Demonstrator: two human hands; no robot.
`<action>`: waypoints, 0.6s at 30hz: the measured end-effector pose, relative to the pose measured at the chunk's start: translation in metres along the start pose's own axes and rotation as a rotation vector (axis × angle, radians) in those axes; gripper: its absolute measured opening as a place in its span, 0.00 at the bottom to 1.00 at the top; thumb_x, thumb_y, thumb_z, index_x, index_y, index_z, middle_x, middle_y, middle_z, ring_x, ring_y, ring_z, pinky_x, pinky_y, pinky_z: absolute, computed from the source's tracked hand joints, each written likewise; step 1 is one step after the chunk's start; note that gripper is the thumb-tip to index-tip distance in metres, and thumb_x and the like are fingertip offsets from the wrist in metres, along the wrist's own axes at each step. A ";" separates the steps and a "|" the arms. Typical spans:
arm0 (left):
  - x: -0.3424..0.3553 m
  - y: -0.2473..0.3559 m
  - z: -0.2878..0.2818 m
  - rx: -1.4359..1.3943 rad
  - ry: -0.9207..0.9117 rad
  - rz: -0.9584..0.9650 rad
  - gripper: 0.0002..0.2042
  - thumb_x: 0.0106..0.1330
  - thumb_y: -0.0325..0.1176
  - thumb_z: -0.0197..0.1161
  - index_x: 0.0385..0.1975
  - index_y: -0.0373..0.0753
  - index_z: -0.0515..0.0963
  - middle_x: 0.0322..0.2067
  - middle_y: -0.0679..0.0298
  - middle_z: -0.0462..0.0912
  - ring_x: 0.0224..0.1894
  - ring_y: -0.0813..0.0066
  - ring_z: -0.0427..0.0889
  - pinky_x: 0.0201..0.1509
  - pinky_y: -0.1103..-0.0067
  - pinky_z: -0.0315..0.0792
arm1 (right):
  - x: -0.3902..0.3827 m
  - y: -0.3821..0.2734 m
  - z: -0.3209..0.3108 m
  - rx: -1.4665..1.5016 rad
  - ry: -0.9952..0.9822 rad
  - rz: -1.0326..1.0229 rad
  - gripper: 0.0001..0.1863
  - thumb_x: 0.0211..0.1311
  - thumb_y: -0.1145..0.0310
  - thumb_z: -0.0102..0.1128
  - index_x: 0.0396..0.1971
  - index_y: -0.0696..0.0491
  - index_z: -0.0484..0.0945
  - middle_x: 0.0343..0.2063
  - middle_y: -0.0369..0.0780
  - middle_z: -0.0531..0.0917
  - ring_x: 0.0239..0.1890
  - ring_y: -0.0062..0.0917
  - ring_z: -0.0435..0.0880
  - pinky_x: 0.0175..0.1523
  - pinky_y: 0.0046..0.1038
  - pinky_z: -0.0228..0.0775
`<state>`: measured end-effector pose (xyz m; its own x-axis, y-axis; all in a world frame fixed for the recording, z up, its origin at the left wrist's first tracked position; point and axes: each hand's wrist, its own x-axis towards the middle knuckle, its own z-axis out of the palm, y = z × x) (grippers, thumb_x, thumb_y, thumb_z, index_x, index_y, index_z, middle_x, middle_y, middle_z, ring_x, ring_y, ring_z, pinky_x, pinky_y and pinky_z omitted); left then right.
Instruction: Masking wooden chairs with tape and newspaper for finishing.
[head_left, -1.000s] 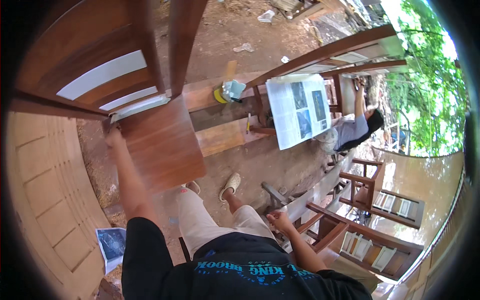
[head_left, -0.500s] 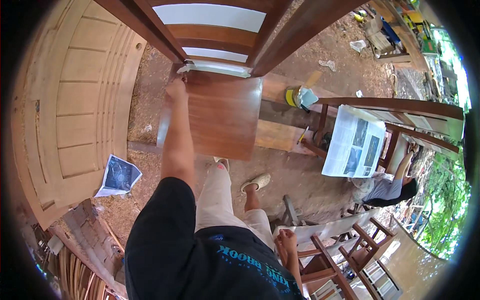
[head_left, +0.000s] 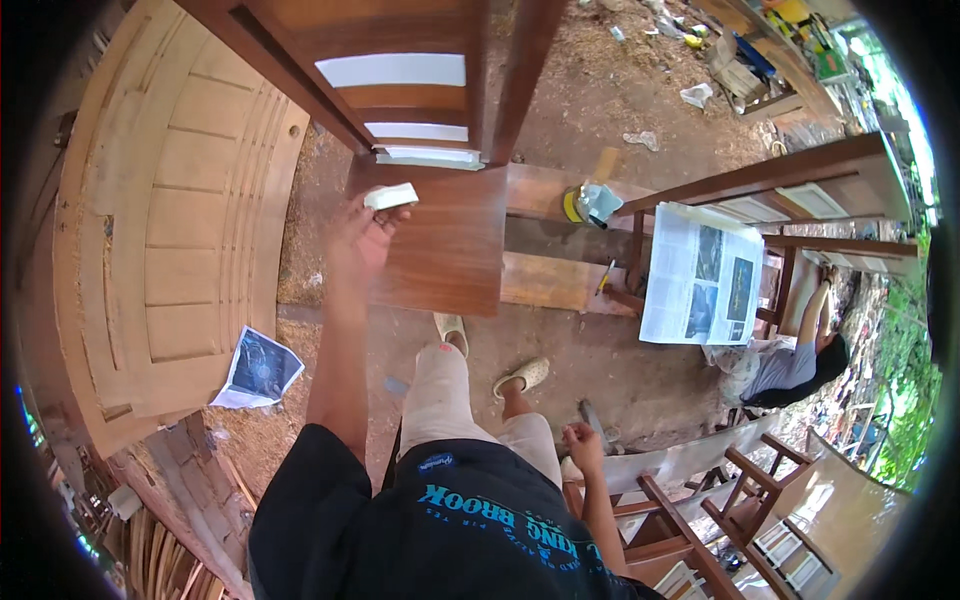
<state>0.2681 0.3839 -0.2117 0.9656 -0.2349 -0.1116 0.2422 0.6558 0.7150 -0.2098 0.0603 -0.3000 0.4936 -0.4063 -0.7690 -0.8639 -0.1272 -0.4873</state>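
Observation:
My left hand (head_left: 362, 238) reaches forward and grips a small white block (head_left: 392, 195), pressing it on the back left part of a dark brown wooden chair seat (head_left: 450, 250). The chair's slatted back (head_left: 400, 95) rises just beyond the block. My right hand (head_left: 582, 442) hangs low at my side as a closed fist, with nothing visible in it, just above the arm of a wooden chair (head_left: 660, 500). My legs and pale sandals (head_left: 520, 375) stand on the dirt floor in front of the seat.
A large carved wooden door panel (head_left: 170, 230) lies to the left, with a printed paper sheet (head_left: 258, 368) beside it. Planks (head_left: 545, 282) and a yellow tin (head_left: 574, 205) lie behind the seat. At right, a newspaper (head_left: 700, 285) covers a chair and another person (head_left: 795, 365) crouches.
The view has swung, so the seat now sits nearer the middle. My left hand has slid along the seat's back edge and the white block now shows in its fingers.

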 end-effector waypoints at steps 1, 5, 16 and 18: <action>-0.012 -0.001 0.024 -0.074 -0.061 0.005 0.18 0.68 0.31 0.55 0.54 0.29 0.74 0.50 0.48 0.80 0.51 0.55 0.79 0.58 0.65 0.73 | 0.002 -0.005 -0.005 -0.008 0.039 -0.085 0.12 0.63 0.65 0.65 0.35 0.61 0.82 0.23 0.37 0.85 0.26 0.18 0.81 0.32 0.24 0.73; -0.062 -0.026 0.128 -0.218 -0.180 -0.126 0.22 0.69 0.39 0.53 0.55 0.29 0.72 0.53 0.46 0.78 0.56 0.52 0.77 0.63 0.60 0.69 | -0.019 -0.092 -0.047 0.057 0.189 -0.446 0.14 0.56 0.65 0.70 0.36 0.59 0.82 0.23 0.40 0.82 0.25 0.22 0.78 0.36 0.27 0.74; -0.231 -0.155 0.352 -0.171 -0.524 -0.582 0.29 0.67 0.46 0.56 0.62 0.29 0.67 0.56 0.44 0.76 0.60 0.49 0.74 0.67 0.60 0.65 | -0.110 -0.172 -0.216 0.631 0.033 -1.013 0.38 0.52 0.72 0.74 0.64 0.53 0.67 0.54 0.37 0.77 0.54 0.23 0.76 0.51 0.26 0.72; -0.241 -0.173 0.366 -0.174 -0.531 -0.632 0.28 0.68 0.45 0.56 0.61 0.30 0.68 0.54 0.47 0.77 0.58 0.52 0.76 0.66 0.61 0.65 | -0.115 -0.150 -0.233 0.734 -0.029 -0.974 0.35 0.53 0.72 0.73 0.63 0.56 0.69 0.53 0.38 0.78 0.55 0.23 0.77 0.53 0.26 0.72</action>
<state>-0.0413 0.0645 -0.0558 0.4813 -0.8724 -0.0849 0.7753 0.3785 0.5056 -0.1600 -0.0848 -0.0415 0.9135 -0.4044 0.0439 0.1259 0.1783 -0.9759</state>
